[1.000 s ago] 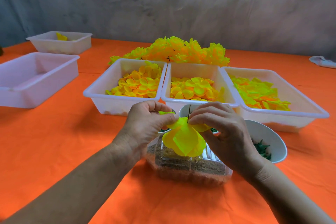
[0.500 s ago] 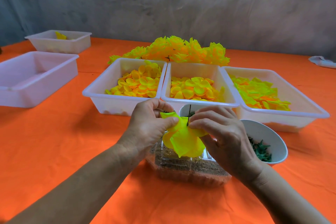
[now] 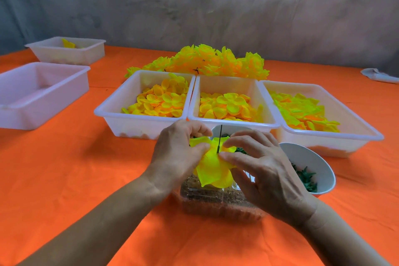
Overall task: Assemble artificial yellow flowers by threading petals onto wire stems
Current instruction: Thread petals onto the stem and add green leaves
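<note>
A half-built yellow flower [image 3: 212,169] sits between my hands, above a clear plastic box [image 3: 218,202]. A thin dark wire stem [image 3: 219,138] pokes straight up through its petals. My left hand [image 3: 177,155] pinches the upper left petal between thumb and fingers. My right hand [image 3: 262,170] pinches the petals at the base of the wire with thumb and forefinger. Three white trays hold loose yellow petals: left [image 3: 108,112], middle [image 3: 232,122], right [image 3: 354,134].
A heap of finished yellow flowers [image 3: 207,61] lies behind the trays. A white bowl [image 3: 317,162] of green parts stands at the right, another bowl [image 3: 228,129] behind my hands. Two white trays [image 3: 41,93] [image 3: 67,52] stand at the left on the orange table [image 3: 64,168].
My hands and the flower have shifted slightly up and right. More of the wire stem shows above the petals as the petals slid down it.
</note>
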`<state>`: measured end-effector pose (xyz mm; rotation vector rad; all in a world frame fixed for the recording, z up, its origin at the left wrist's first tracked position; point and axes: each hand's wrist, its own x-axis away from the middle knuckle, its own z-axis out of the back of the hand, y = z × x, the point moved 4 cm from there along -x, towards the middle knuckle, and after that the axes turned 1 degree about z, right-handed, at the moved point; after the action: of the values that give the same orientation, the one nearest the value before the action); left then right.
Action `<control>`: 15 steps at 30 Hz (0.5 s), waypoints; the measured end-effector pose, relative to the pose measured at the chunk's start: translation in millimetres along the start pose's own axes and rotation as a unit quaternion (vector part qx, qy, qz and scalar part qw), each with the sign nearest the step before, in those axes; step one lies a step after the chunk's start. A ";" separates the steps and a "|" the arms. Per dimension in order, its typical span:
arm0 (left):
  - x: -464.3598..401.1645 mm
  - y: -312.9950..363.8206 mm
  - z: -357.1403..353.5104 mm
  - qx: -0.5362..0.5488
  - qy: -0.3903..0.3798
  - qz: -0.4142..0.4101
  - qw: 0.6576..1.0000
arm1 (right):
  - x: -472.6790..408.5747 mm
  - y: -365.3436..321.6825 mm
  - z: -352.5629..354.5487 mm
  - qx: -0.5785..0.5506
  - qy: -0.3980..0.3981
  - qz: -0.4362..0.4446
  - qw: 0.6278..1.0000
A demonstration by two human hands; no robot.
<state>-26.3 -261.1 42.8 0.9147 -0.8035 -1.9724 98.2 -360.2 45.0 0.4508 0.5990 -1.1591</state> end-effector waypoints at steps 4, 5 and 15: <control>11.1 13.7 3.1 0.010 0.010 -0.100 0.995 | 0.6 -2.0 2.5 0.003 -0.014 -0.005 1.000; 12.9 14.6 0.9 0.009 -0.006 -0.109 0.994 | 0.6 -1.9 2.8 0.003 -0.018 -0.007 1.000; 4.2 1.0 -5.7 0.038 -0.016 -0.105 0.994 | 6.9 14.5 2.2 -0.160 -0.068 -0.068 0.982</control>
<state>-23.1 -266.4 39.2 1.0512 -0.8328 -2.1542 114.1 -361.4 42.6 0.0558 0.6895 -1.1872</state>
